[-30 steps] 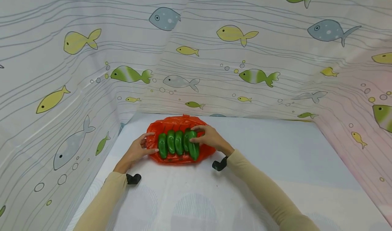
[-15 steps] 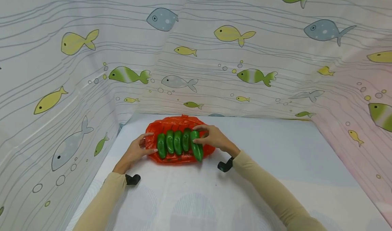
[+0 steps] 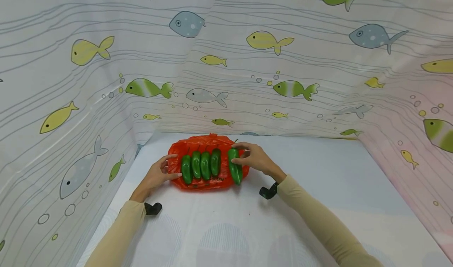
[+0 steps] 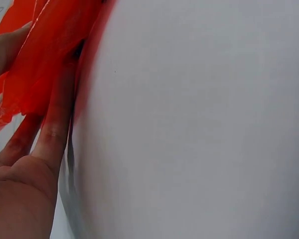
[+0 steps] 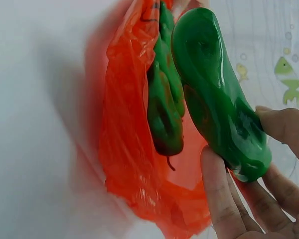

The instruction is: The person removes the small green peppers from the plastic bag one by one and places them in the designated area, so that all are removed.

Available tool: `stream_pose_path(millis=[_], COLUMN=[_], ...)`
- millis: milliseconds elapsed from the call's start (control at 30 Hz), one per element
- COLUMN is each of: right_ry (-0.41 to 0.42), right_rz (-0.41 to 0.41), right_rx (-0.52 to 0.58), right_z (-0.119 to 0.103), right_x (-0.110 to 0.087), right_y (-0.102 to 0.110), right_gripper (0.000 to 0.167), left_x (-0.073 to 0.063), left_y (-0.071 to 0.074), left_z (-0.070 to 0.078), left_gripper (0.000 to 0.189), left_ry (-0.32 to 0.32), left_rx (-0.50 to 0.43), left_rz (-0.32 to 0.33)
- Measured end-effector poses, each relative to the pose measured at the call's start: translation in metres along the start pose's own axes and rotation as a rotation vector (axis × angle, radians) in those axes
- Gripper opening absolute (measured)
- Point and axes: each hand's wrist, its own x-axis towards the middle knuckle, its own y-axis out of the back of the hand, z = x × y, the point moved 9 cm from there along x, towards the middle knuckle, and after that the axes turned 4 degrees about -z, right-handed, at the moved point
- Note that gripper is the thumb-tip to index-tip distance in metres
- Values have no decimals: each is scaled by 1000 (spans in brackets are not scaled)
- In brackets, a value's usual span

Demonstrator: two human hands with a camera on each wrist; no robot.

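A glossy green chili pepper (image 3: pixel 235 166) is pinched between the thumb and fingers of my right hand (image 3: pixel 256 159), at the right side of a red plastic bag (image 3: pixel 205 185). In the right wrist view this pepper (image 5: pixel 219 94) is apart from the others and tilted. Several more green peppers (image 3: pixel 205 165) lie side by side in the opened bag, stems away from me. My left hand (image 3: pixel 155 176) holds the bag's left edge. In the left wrist view the thin red film (image 4: pixel 40 64) covers part of its fingers (image 4: pixel 52 134).
The white table (image 3: pixel 226 220) extends around the bag. Fish-printed curtains (image 3: pixel 226 74) enclose it at the back and both sides. A small black wrist camera (image 3: pixel 153 208) sits at the left wrist, another camera (image 3: pixel 269 191) at the right.
My right hand has moved to the right with its pepper, opening a gap to the row. The left hand has stayed at the bag's left edge, and the other peppers lie as before.
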Motion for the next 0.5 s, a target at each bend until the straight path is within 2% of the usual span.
stream_pose_path(millis=[167, 300, 400, 500], right_ry=[-1, -3, 5, 14], right_rz=[25, 44, 50, 56], right_rx=[-2, 2, 30, 49], right_z=[5, 9, 11, 14], right_x=[-5, -8, -12, -16], right_y=[11, 19, 25, 31], right_gripper=[57, 58, 57, 57], left_x=[-8, -16, -17, -12], left_y=[-4, -6, -6, -6], left_z=[15, 30, 31, 24], left_gripper=[82, 80, 80, 82], left_ry=[13, 13, 12, 15], left_rx=[-36, -29, -26, -35], left_rz=[-21, -29, -31, -27])
